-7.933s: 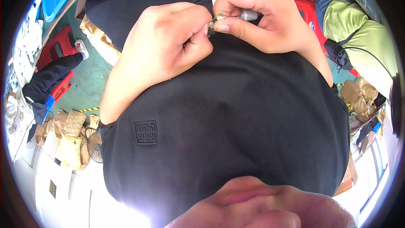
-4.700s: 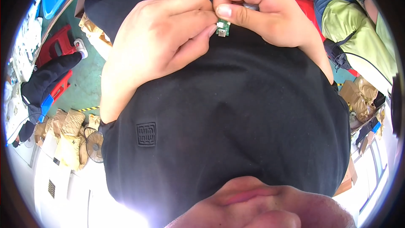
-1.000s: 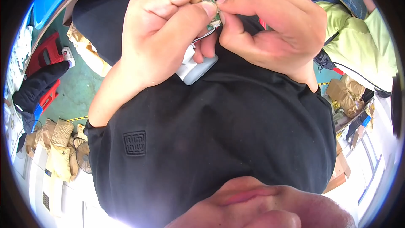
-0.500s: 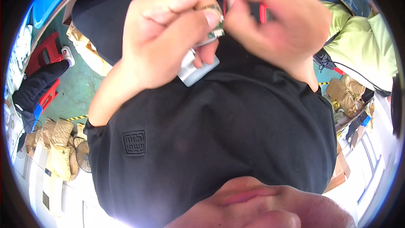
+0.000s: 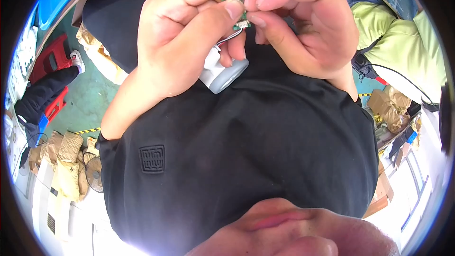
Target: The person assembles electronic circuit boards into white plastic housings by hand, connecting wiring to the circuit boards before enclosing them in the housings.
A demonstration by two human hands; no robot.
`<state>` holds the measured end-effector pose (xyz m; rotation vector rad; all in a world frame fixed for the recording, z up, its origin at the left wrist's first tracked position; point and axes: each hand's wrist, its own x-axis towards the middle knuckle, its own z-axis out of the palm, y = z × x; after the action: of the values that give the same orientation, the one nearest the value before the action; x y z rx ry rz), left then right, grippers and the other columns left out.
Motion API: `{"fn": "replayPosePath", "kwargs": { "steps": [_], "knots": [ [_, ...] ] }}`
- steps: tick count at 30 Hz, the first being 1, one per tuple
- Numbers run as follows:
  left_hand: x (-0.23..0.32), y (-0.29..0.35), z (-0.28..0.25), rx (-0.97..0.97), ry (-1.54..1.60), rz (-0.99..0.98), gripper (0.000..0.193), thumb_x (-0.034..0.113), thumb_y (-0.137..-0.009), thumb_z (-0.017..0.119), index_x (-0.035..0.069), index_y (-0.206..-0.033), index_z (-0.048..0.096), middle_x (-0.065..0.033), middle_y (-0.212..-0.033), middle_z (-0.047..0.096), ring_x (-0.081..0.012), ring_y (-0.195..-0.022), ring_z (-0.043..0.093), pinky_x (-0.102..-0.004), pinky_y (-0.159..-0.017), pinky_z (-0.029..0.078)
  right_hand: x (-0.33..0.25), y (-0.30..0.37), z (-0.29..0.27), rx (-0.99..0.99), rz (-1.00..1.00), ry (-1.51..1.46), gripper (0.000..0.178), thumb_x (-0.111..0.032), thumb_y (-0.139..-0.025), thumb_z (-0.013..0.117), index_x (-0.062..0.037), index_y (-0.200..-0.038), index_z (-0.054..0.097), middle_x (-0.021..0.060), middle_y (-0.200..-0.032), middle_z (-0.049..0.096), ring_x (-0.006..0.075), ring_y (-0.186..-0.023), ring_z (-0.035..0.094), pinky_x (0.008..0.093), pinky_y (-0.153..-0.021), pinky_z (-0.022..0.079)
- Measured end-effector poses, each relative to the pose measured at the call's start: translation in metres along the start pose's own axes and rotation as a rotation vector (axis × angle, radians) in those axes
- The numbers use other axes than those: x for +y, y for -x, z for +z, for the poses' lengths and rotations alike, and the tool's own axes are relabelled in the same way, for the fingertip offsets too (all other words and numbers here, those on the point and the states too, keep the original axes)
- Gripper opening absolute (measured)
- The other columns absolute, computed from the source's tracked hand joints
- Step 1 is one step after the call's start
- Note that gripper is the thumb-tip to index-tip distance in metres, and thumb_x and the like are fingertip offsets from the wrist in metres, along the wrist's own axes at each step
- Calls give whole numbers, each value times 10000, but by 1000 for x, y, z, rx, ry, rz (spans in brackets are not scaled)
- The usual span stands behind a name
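My left hand (image 5: 177,42) pinches a small green circuit board (image 5: 243,22) between thumb and forefinger. A pale connector sits at the board's lower end, and a dark and white wire pair (image 5: 230,36) runs from there toward a white plastic housing (image 5: 219,73) with a rounded grey rim. The housing hangs under the same hand, its lower fingers against it. At the board's right edge, my right hand (image 5: 310,31) has thumb and forefinger closed together. Whatever they pinch is too small or hidden to make out.
A co-worker in a light green top (image 5: 395,33) is close on the right. To the left are a red stool (image 5: 52,59) and another person's dark-clad leg (image 5: 45,87). Brown paper packages (image 5: 66,161) and a fan (image 5: 95,173) stand at lower left; cartons (image 5: 379,104) at right.
My right hand has moved slightly down and left, its fingertips coming to the board's edge. A red wire seen between the hands earlier no longer shows. The housing has tilted a little.
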<state>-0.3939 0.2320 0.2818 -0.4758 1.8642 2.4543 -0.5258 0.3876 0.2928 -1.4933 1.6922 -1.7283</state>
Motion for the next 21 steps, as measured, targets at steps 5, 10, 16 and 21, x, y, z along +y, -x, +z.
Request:
{"fn": "replayPosePath", "kwargs": {
  "steps": [5,10,16,21],
  "knots": [
    [-1,-1,-4,-35,14,-9,227,122,-1030,530,-69,-1049,649,-128,-720,677,-137,-570,625,-235,-548,491,7,8,4,64,42,-96,231,118,-853,709,9,-1036,620,143,-967,677,220,-821,654,294,-663,511],
    [-2,0,-4,-82,41,7,251,126,-1027,541,-82,-1107,655,-144,-743,696,-141,-568,632,-238,-544,493,-5,1,1,-45,142,-22,236,120,-862,697,8,-1054,618,142,-973,674,206,-822,652,276,-658,506],
    [-5,0,0,-59,50,27,274,115,-1021,564,-95,-1173,652,-143,-754,697,-148,-576,642,-245,-543,502,-25,-11,-13,-238,449,122,277,148,-852,663,8,-1085,606,132,-999,668,197,-839,653,271,-662,507],
    [-10,8,6,3,56,21,272,113,-1030,550,-94,-1172,653,-152,-762,698,-162,-585,650,-250,-544,505,-20,-5,-9,-178,189,102,266,155,-880,602,15,-1105,596,101,-942,633,177,-783,590,275,-671,477]
  ]
}}
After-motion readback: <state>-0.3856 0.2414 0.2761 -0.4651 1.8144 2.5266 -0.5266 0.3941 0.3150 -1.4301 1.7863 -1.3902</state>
